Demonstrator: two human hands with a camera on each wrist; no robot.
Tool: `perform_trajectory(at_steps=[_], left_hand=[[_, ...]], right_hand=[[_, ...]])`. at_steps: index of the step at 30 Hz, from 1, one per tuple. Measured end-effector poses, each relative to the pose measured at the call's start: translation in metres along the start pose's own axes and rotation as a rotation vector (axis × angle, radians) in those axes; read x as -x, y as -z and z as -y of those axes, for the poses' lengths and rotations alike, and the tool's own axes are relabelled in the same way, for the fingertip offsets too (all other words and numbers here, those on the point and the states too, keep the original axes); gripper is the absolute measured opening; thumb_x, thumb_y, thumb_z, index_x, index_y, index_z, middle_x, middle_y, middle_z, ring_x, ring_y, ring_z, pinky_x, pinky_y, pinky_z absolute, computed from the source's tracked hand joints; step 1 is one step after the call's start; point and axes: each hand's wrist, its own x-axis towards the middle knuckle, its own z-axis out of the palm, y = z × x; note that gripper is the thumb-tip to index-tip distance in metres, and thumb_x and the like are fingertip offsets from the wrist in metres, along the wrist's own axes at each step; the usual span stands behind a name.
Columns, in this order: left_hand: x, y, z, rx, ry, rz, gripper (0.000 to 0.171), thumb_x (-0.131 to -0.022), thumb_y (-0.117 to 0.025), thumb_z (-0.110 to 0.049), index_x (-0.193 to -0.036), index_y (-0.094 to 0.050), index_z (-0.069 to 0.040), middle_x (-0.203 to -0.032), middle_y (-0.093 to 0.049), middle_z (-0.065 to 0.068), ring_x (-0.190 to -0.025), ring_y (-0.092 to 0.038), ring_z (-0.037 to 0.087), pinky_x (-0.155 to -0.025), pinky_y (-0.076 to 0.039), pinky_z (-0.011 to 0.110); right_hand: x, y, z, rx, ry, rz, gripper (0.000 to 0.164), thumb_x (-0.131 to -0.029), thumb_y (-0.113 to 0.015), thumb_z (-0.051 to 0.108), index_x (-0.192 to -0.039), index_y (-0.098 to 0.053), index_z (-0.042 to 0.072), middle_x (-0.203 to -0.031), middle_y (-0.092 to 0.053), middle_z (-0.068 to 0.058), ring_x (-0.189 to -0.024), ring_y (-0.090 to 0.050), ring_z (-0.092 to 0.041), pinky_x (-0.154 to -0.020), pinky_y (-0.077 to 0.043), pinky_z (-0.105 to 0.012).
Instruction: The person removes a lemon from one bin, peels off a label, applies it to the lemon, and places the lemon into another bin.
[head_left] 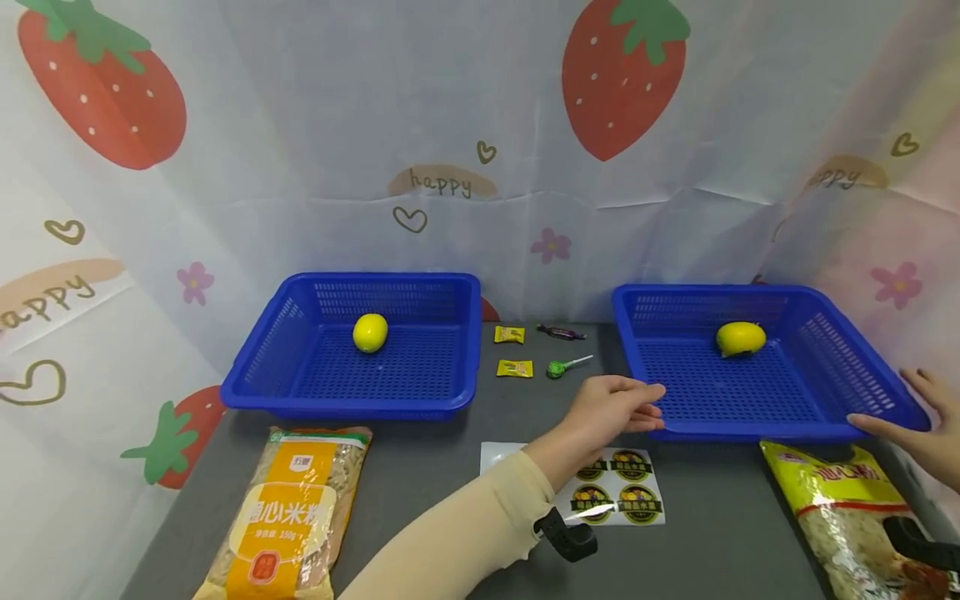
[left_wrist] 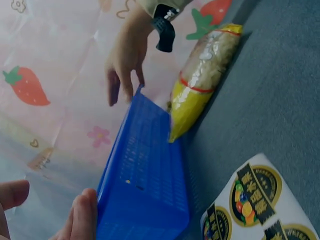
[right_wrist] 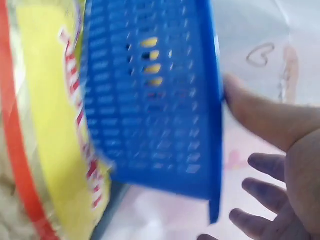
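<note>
My left hand (head_left: pixel 617 406), fingers loosely extended, touched the rim at the near left corner of a blue basket (head_left: pixel 720 432) on the right of the gray counter (head_left: pixel 420 475), while my right hand (head_left: pixel 936 442), thumb on the rim and other fingers spread, met its near right corner. A yellow fruit (head_left: pixel 741 338) lay inside, toward the back. A yellow bag (head_left: pixel 843 504) lay before the basket at right, and a sheet of round labels (head_left: pixel 638 492) was partly hidden by my left wrist. Between this basket and a second blue basket (head_left: pixel 341 407) lay yellow packets (head_left: pixel 514 367), a dark wrapped candy (head_left: pixel 561 332) and a green lollipop (head_left: pixel 556 368). The second basket held another yellow fruit (head_left: pixel 371 332), with an orange-fronted bag (head_left: pixel 288 500) before it.
</note>
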Motion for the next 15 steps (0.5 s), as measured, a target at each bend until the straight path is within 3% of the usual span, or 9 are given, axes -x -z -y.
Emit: perform_trajectory(at_steps=[2, 8, 11, 15], left_hand=[[0.002, 0.006, -0.002, -0.015, -0.015, 0.033, 0.021, -0.093, -0.075, -0.024, -0.107, -0.072, -0.008, -0.089, -0.074, 0.013, -0.083, -0.076, 0.025, -0.081, -0.062, 0.037], [0.013, 0.025, -0.007, -0.162, -0.088, 0.069, 0.020, -0.093, -0.073, -0.033, -0.105, -0.073, -0.017, -0.088, -0.075, 0.005, -0.075, -0.071, 0.016, -0.059, -0.055, 0.027], [0.020, 0.036, -0.010, -0.228, -0.123, 0.077, 0.022, -0.094, -0.073, -0.035, -0.108, -0.073, -0.019, -0.088, -0.076, 0.003, -0.075, -0.070, 0.019, -0.055, -0.048, 0.025], [0.029, 0.051, -0.013, -0.269, -0.160, 0.087, 0.026, -0.094, -0.072, -0.035, -0.114, -0.071, -0.018, -0.094, -0.077, 0.006, -0.079, -0.071, 0.022, -0.058, -0.048, 0.024]], right_hand=[[-0.002, -0.002, 0.005, 0.000, 0.038, -0.050, 0.104, -0.091, -0.072, 0.048, -0.162, -0.007, 0.010, -0.167, 0.005, -0.023, -0.150, 0.004, -0.054, -0.108, -0.005, -0.081], [0.031, 0.028, 0.121, 0.051, 0.142, -0.065, 0.085, -0.098, -0.066, 0.041, -0.156, -0.025, -0.005, -0.162, -0.012, -0.035, -0.143, -0.014, -0.062, -0.108, -0.015, -0.079], [0.041, 0.035, 0.161, 0.085, 0.200, -0.038, 0.081, -0.098, -0.067, 0.038, -0.154, -0.029, -0.006, -0.157, -0.021, -0.039, -0.131, -0.034, -0.066, -0.099, -0.031, -0.079], [0.044, 0.033, 0.191, 0.058, 0.271, -0.015, 0.079, -0.095, -0.072, 0.035, -0.154, -0.034, -0.001, -0.152, -0.032, -0.039, -0.108, -0.051, -0.067, -0.081, -0.047, -0.074]])
